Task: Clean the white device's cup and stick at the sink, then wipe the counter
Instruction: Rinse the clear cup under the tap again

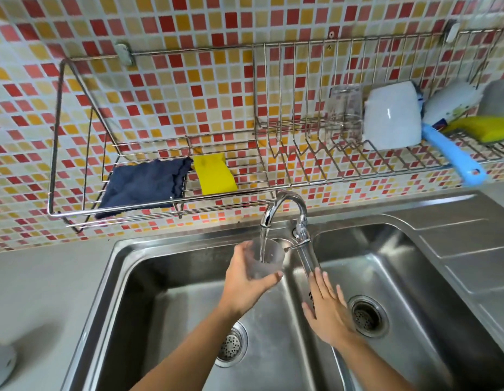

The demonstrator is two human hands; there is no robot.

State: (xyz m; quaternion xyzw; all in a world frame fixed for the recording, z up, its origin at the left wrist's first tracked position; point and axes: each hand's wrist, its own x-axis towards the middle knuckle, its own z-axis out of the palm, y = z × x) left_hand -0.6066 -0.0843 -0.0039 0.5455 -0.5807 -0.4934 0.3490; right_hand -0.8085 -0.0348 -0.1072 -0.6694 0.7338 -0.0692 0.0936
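— Running from the tap (284,210), a thin stream of water falls straight into the cup (266,258). See it?

— Yes. The cup is clear plastic, upright, right under the spout and over the left basin of the sink (166,266).

— Who has it?

— The left hand (249,283). Its grip is closed around the cup, thumb on the near side, fingers on the far side.

— And the right hand (327,311)?

— Just right of the cup, over the ridge between the two basins. Its grip is wide, fingers flat and spread, holding nothing. It lies next to the long tap lever (307,258), which points toward the person; whether the fingers touch the lever, I cannot tell.

— What sits behind the tap?

— A wire rack (160,201) on the tiled wall (188,88). Left of the tap, a dark blue cloth (143,187) lies flat on it, with a yellow sponge (215,174) just beside the cloth.

— And to the right of the tap?

— Higher on the rack, a glass (344,114) upside down, then a white mug (392,117) on its side, then a blue brush handle (454,156) that sticks out past the rack edge. Another yellow sponge (487,131) lies farther right.

— Anything on the desk (41,292)?

— Far left of the tap, at the frame's edge, part of a white rounded thing (1,359). Too little shows to say what.
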